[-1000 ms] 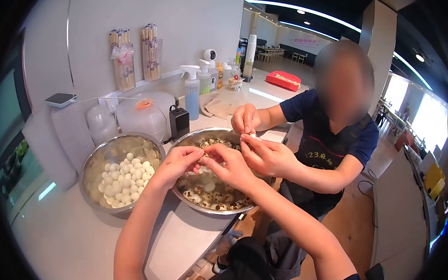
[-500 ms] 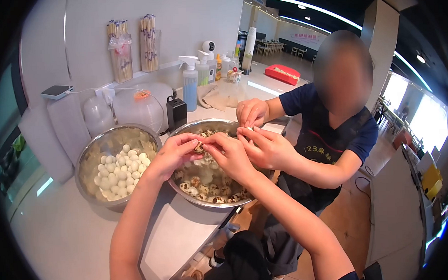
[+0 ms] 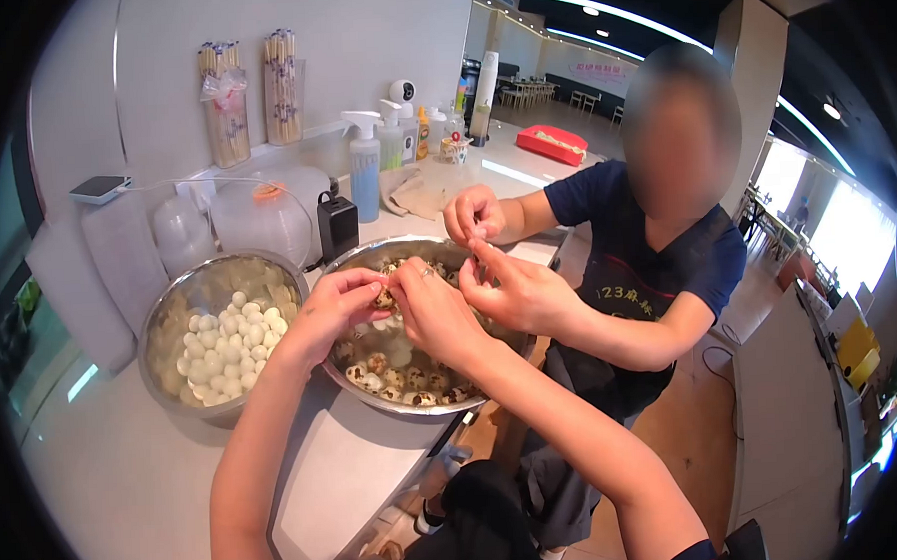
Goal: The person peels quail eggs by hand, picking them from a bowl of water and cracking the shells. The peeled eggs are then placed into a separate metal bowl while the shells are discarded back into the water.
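My left hand (image 3: 338, 310) pinches a speckled quail egg (image 3: 382, 299) above the left part of a metal bowl (image 3: 429, 409) of speckled eggs in liquid. The fingertips of my right hand (image 3: 432, 306) touch the same egg from the right, partly covering it. Beside this bowl on the left stands another metal bowl (image 3: 163, 378) filled with peeled white eggs (image 3: 233, 344). Across the speckled-egg bowl, a co-worker's two hands (image 3: 514, 287) meet at the fingertips over the right rim; what they hold is too small to make out.
Spray bottles (image 3: 365, 169), a black box (image 3: 337, 225) and a brown cloth (image 3: 413, 193) stand or lie behind the bowls. Chopstick holders (image 3: 227, 125) hang on the wall. A red tray (image 3: 551, 145) lies farther back. The co-worker (image 3: 618, 263) sits at the right.
The whole view has shifted slightly, moving the scene left. My fingers have shifted a little around the egg. The co-worker's fingers have changed position, and the white bit between them no longer shows.
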The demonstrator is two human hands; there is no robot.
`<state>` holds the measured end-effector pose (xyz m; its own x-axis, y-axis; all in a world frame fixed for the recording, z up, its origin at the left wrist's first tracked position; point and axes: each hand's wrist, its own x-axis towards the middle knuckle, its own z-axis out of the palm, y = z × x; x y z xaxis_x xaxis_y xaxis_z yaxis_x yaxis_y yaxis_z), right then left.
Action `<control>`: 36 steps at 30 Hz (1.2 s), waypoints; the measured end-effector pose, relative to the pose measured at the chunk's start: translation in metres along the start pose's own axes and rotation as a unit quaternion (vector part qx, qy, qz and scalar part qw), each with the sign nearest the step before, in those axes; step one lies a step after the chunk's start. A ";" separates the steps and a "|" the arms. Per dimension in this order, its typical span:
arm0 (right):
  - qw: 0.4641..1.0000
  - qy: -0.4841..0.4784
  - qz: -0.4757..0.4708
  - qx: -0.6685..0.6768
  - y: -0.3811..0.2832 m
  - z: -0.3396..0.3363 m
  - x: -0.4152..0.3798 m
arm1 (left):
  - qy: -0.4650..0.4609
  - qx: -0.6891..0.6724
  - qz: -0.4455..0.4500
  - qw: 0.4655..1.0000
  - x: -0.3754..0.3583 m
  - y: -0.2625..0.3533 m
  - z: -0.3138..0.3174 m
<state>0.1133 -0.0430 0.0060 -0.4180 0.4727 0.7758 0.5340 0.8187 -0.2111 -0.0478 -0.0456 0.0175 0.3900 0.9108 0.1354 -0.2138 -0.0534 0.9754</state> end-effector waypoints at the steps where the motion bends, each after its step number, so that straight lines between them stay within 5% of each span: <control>1: 1.000 -0.002 -0.008 -0.003 0.000 -0.001 0.002 | -0.009 -0.006 0.013 1.000 0.000 0.000 0.001; 10: 0.998 0.028 0.016 0.056 0.005 0.003 0.002 | 0.011 0.132 0.035 0.991 -0.006 0.008 0.013; 22: 0.993 0.058 0.075 0.072 0.011 0.000 0.002 | 0.034 0.091 0.069 0.993 -0.006 0.005 0.008; 36: 0.988 0.026 0.026 0.149 0.001 -0.006 0.005 | 0.034 0.078 0.084 0.993 -0.005 0.002 0.005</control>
<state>0.1160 -0.0422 0.0132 -0.3524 0.5056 0.7875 0.3104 0.8570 -0.4113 -0.0461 -0.0523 0.0197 0.2972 0.9093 0.2913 -0.1272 -0.2647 0.9559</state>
